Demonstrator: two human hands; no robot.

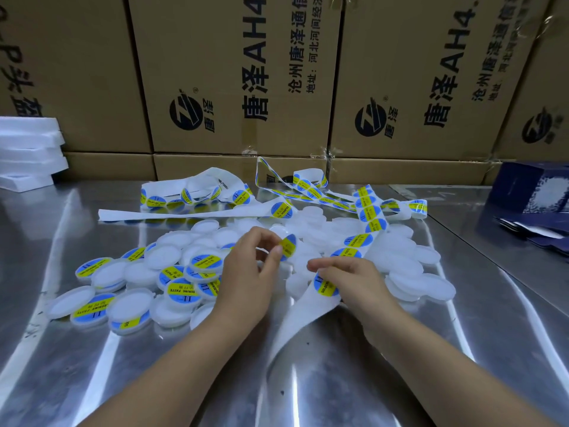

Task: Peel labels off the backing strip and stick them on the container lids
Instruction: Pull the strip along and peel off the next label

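The left hand [255, 257] pinches a white lid [280, 231] over the tabletop [92, 349], with a label [289, 245] going onto it. The label is best centred, then smoothed outward. The right hand [348, 278] lies loosely on the backing strip [295, 315], pinning it.

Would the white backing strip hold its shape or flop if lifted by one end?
Probably floppy: the backing strip curls and twists across the metal table. Likely very light, being thin paper. It may slide on the shiny surface unless pinned, as the right hand rests on it.
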